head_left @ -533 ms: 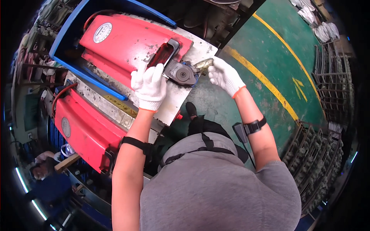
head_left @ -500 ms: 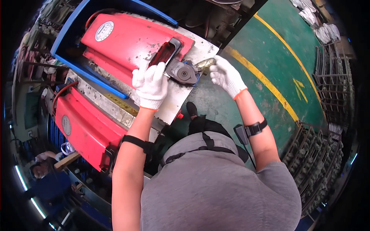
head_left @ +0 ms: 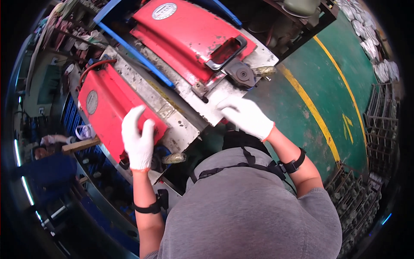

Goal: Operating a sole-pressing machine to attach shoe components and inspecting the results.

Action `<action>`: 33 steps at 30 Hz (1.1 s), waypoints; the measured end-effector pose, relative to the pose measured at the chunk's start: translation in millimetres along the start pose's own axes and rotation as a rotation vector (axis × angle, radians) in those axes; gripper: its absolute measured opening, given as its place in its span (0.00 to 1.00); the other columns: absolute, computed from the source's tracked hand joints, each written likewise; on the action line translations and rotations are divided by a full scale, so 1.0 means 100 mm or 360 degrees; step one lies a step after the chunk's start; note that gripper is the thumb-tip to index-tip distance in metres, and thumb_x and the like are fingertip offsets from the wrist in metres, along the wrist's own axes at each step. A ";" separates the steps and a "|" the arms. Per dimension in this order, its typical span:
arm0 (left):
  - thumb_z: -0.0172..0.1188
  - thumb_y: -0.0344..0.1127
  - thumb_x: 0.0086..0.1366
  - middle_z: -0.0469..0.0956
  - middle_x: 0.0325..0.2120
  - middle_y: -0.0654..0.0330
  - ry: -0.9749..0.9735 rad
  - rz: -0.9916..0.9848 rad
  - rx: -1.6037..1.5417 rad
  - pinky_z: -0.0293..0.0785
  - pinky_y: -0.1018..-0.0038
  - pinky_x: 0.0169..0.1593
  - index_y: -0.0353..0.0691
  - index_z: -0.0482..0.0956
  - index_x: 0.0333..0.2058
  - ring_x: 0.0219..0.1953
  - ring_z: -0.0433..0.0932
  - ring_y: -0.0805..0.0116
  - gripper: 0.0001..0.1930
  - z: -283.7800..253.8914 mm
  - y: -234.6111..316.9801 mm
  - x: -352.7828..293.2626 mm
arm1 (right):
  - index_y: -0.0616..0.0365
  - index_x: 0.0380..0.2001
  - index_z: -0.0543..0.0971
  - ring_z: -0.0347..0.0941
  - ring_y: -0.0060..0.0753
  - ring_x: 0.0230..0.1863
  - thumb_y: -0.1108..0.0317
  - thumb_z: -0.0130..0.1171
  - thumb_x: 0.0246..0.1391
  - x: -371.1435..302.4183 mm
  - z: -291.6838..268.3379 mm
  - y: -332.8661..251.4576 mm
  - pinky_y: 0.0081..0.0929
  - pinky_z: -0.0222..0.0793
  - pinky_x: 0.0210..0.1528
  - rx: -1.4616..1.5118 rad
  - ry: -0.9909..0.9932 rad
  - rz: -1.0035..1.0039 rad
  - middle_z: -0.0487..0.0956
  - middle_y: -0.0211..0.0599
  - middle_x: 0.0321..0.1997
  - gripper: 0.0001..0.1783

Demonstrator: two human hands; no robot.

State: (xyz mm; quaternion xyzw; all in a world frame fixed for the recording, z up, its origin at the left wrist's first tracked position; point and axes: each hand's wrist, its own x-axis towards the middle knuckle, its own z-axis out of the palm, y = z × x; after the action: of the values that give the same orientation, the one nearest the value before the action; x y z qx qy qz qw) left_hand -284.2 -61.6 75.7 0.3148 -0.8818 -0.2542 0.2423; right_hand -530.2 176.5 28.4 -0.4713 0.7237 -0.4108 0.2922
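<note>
My left hand (head_left: 138, 140), in a white knit glove, hovers over the front end of the left red machine cover (head_left: 105, 112). Its thumb and fingers are spread, with nothing between them. My right hand (head_left: 246, 115), gloved the same way, is stretched out by the front edge of the right machine's worn white base (head_left: 215, 101). I see nothing in it. Beyond it stands the right red cover (head_left: 189, 32) with a black handle (head_left: 237, 49), a dark round-centred clamp block (head_left: 242, 74) and a tape-wrapped lever (head_left: 264, 71). Another wrapped lever (head_left: 174, 158) sticks out beside my left wrist.
A blue guard frame (head_left: 148, 64) runs round the right machine. Metal racks (head_left: 381, 125) line the far right of the green floor (head_left: 297, 125), which has yellow lines. A dark shelf (head_left: 310, 26) stands at the back. Another person (head_left: 51, 146) shows at the far left.
My right hand has let go of the wrapped lever and moved left and nearer. My left hand has left the right machine for the left one. The view has shifted, moving both machines in the picture.
</note>
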 end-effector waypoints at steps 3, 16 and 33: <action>0.65 0.27 0.65 0.79 0.51 0.52 0.0205 -0.0580 -0.0382 0.70 0.67 0.65 0.31 0.81 0.53 0.57 0.78 0.62 0.17 -0.26 -0.52 -0.54 | 0.56 0.54 0.82 0.79 0.51 0.54 0.59 0.57 0.64 0.27 0.42 -0.23 0.40 0.74 0.60 -0.0289 -0.0356 -0.0350 0.83 0.45 0.50 0.20; 0.66 0.61 0.63 0.84 0.23 0.54 -0.0834 -0.0846 0.0213 0.78 0.62 0.39 0.38 0.85 0.34 0.30 0.86 0.57 0.26 -0.41 -0.64 -0.38 | 0.58 0.48 0.80 0.85 0.59 0.40 0.49 0.57 0.57 0.58 2.13 -0.77 0.52 0.79 0.46 -0.0704 -0.1231 -0.0176 0.86 0.55 0.37 0.25; 0.72 0.43 0.61 0.81 0.15 0.58 -0.0736 -0.0900 -0.0068 0.74 0.71 0.25 0.34 0.84 0.26 0.16 0.79 0.69 0.16 -0.36 -0.97 -0.52 | 0.61 0.39 0.82 0.83 0.63 0.39 0.50 0.62 0.53 0.49 2.37 -0.65 0.53 0.79 0.44 -0.0633 -0.0883 -0.0457 0.85 0.56 0.33 0.23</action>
State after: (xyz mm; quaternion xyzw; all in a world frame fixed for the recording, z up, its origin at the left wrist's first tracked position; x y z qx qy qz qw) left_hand -185.5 -102.5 30.2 0.4753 -0.7859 -0.3938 -0.0370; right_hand -328.4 41.1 -33.7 -0.7090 0.6093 -0.1555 0.3193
